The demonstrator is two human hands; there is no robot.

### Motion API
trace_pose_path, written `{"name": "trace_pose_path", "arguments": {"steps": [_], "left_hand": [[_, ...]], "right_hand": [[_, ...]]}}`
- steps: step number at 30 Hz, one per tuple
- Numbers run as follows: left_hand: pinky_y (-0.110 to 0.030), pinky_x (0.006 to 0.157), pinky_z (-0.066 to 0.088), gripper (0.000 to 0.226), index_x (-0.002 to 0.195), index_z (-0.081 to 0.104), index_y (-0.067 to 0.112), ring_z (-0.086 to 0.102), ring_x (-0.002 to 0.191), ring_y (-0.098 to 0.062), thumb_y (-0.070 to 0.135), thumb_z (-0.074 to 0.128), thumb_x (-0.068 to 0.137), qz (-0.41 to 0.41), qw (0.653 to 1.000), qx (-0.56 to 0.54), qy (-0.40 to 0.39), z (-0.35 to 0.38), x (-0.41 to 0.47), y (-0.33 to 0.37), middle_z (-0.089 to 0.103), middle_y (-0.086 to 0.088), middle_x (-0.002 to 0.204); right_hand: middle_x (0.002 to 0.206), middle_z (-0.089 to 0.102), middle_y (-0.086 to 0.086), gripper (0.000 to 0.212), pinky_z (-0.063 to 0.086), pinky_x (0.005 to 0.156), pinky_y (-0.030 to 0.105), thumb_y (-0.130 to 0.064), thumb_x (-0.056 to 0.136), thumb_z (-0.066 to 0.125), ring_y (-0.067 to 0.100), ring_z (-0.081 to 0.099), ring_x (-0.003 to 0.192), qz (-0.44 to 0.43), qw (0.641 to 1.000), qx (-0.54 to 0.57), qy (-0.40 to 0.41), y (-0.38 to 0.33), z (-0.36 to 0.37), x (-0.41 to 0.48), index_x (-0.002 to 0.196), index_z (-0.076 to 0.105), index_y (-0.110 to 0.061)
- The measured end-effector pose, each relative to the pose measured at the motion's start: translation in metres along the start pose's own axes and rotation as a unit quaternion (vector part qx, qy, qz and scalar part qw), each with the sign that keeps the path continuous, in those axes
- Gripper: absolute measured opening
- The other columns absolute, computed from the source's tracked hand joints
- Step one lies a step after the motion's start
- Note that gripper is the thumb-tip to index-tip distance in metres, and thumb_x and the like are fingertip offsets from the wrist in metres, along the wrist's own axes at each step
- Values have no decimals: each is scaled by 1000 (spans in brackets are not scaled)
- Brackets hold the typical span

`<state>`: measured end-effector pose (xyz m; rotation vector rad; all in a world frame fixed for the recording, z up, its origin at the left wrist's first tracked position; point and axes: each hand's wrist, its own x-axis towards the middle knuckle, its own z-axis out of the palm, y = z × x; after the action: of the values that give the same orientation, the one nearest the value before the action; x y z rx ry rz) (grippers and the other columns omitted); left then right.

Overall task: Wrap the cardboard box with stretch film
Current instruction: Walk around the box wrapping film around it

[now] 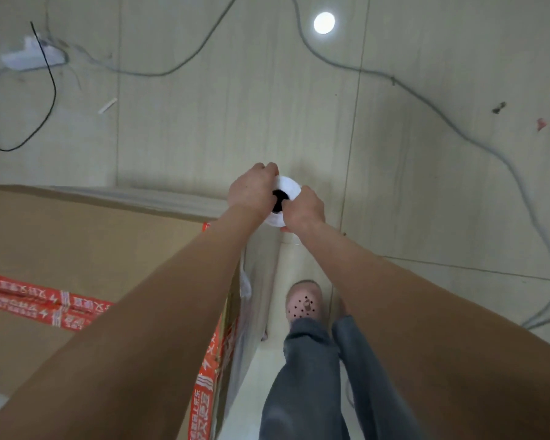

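Note:
A large cardboard box (86, 249) with red printed tape fills the lower left. Just past its far right corner I see the stretch film roll (291, 185) end-on, white with a dark core hole. My left hand (251, 188) grips the roll's left side and my right hand (304, 208) grips its right side, fingers curled round it. A sheet of clear film (261, 281) runs from the roll down along the box's right side face. The roll's lower length is hidden behind my hands.
The box stands on a pale tiled floor (426, 201). A grey cable (458, 128) snakes across the floor at the right, a black cable (50, 90) at the left near a white power strip (29, 55). My legs and a pink shoe (304, 304) are beside the box.

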<state>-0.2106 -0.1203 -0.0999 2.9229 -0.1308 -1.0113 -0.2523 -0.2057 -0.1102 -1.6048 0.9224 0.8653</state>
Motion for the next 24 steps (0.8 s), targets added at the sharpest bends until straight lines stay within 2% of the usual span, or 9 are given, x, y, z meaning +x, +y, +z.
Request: {"name": "trace_pose_path", "arguments": {"steps": [3,7,10,13,16,19,22,24], "left_hand": [[-34,67,40,37,123,50,11,56,102,-29,11,54,86,53,997,56,-3,-2,1,4,52,-9,116],[-33,63,36,33,119,50,12,54,101,-26,14,55,87,104,985,137,-6,-4,8,11,52,-7,114],[-32,64,37,30,116,52,11,58,98,-28,11,54,86,108,981,159,-28,-9,16,15,54,-8,112],[-33,64,38,21,107,53,8,60,92,-30,9,52,86,98,983,151,-39,-13,24,12,57,-10,108],[-32,64,37,20,105,53,9,59,92,-30,12,52,85,39,997,65,-31,-18,31,1,58,-10,105],[-31,64,37,18,100,54,10,54,84,-28,15,55,83,-53,997,-55,-17,-25,38,-16,58,-8,98],[-30,63,37,15,93,53,10,50,77,-26,19,57,82,-137,977,-160,4,-25,44,-37,55,-6,90],[-30,61,43,17,88,53,10,58,76,-27,24,58,81,-193,953,-232,15,-22,49,-51,60,-6,90]], "right_hand": [[111,60,10,30,55,84,46,-11,88,47,31,62,97,5,1000,-9,-7,-2,0,0,118,51,-12],[100,62,7,22,54,83,48,-13,86,47,31,63,91,4,999,-37,-5,-6,-2,3,107,53,-13],[95,59,4,23,53,80,39,-17,88,49,25,59,86,-5,997,-77,-2,-8,-5,7,109,54,-10],[98,56,3,23,44,70,32,-20,88,54,24,54,84,-26,992,-119,18,-13,-9,8,110,54,-13],[105,61,5,24,40,68,30,-17,84,55,26,56,87,-73,983,-163,48,-28,-9,10,108,58,-14],[101,63,6,27,41,69,31,-16,82,57,28,58,90,-109,970,-207,63,-50,-4,13,109,58,-16],[107,62,5,36,42,76,31,-17,83,58,28,59,98,-151,956,-240,81,-69,7,19,119,56,-17],[115,57,5,39,39,78,29,-18,84,58,27,58,101,-179,954,-224,89,-78,18,25,123,54,-18]]}}
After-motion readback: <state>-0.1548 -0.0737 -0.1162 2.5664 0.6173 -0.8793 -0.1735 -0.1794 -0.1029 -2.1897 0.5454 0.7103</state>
